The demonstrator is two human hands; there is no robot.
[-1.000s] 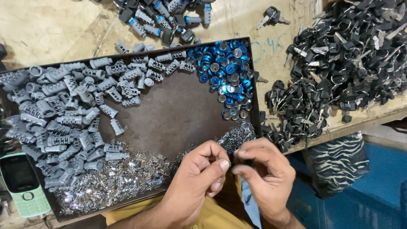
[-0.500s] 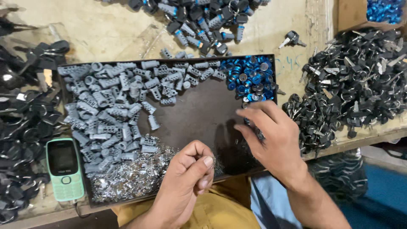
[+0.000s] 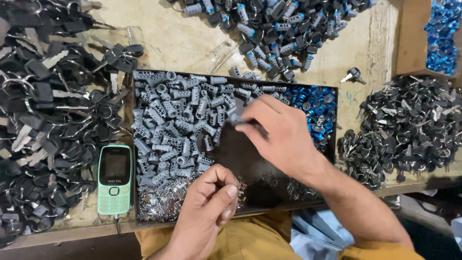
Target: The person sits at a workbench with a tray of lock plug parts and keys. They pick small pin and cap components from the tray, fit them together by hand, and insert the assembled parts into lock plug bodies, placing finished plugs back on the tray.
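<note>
The right hand (image 3: 281, 137) pinches a ribbed grey cylinder (image 3: 237, 119) beside the grey heap (image 3: 178, 120) in the tray (image 3: 137, 224), while the left hand (image 3: 211, 202) pinches something too small to tell.

Grey ridged lock cylinders (image 3: 178, 120) heaped in dark tray's (image 3: 332, 120) left half, lying jumbled

Right hand (image 3: 281, 137) over tray (image 3: 332, 120) middle, fingertips (image 3: 245, 118) touching edge of cylinder heap (image 3: 178, 125), which fills tray left of grip. Ring caps (image 3: 313, 108) in tray corner just right of grip. Left hand (image 3: 211, 197) nearer body, fingers pinched over small metal bits (image 3: 163, 200) along tray's near edge. Phone (image 3: 114, 179) on table left of tray. Key pile (image 3: 43, 120) far left, second key pile (image 3: 404, 130) right of tray. Loose lock heap (image 3: 274, 24) beyond tray. Box (image 3: 409, 43) far right corner.
</note>
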